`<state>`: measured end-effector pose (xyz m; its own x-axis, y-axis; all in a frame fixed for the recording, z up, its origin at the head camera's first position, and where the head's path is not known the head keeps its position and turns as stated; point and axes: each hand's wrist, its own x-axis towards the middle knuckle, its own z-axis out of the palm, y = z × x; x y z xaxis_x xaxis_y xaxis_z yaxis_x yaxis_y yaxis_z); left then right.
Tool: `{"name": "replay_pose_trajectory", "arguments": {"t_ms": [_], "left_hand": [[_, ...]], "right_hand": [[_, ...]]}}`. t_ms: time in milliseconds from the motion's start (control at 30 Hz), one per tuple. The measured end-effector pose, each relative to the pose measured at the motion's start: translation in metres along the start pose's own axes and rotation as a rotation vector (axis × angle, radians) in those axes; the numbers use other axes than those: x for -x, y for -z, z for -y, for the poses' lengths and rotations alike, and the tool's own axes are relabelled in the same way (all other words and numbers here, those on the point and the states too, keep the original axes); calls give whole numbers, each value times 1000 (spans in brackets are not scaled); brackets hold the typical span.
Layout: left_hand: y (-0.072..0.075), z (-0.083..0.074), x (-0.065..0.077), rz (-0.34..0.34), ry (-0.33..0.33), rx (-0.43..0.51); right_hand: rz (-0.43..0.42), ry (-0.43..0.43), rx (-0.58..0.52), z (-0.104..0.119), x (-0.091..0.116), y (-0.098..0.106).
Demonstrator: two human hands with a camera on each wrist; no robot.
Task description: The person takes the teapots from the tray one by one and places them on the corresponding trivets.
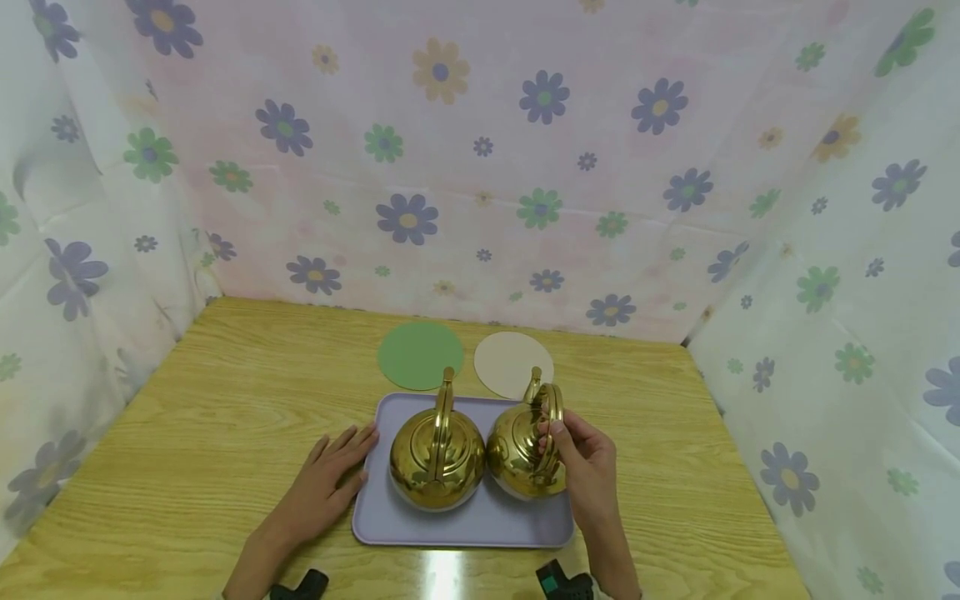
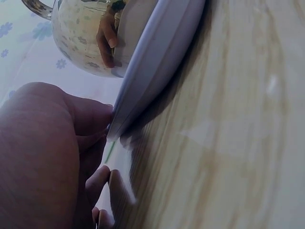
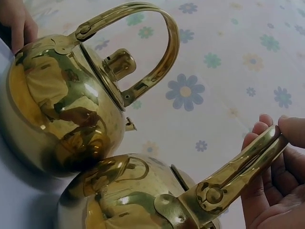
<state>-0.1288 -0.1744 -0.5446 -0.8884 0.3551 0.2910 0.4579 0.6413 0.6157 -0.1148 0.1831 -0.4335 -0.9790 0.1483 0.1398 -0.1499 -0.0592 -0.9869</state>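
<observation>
The curved handle (image 3: 248, 171) of a round gold metal kettle (image 1: 516, 465) is gripped by the right hand (image 1: 591, 467). A flat purple tray (image 1: 457, 532) is touched by the left hand (image 1: 324, 483), fingers spread.

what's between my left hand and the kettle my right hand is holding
The other gold kettle, standing on the lilac tray; the head view shows it.
</observation>
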Motion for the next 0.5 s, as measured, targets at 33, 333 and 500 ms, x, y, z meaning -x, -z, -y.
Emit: {"name": "replay_pose_trajectory", "arguments": {"t_ms": [33,333,500], "left_hand": [[0,0,0,0,0,-3],[0,-1,0,-3,4,-13],[-1,-1,1,-6,0,-11]], "right_hand": [[-2,1,-1,0,0,0],[3,29,26,-1,-5,-3],[17,28,21,0,-6,-4]]}}
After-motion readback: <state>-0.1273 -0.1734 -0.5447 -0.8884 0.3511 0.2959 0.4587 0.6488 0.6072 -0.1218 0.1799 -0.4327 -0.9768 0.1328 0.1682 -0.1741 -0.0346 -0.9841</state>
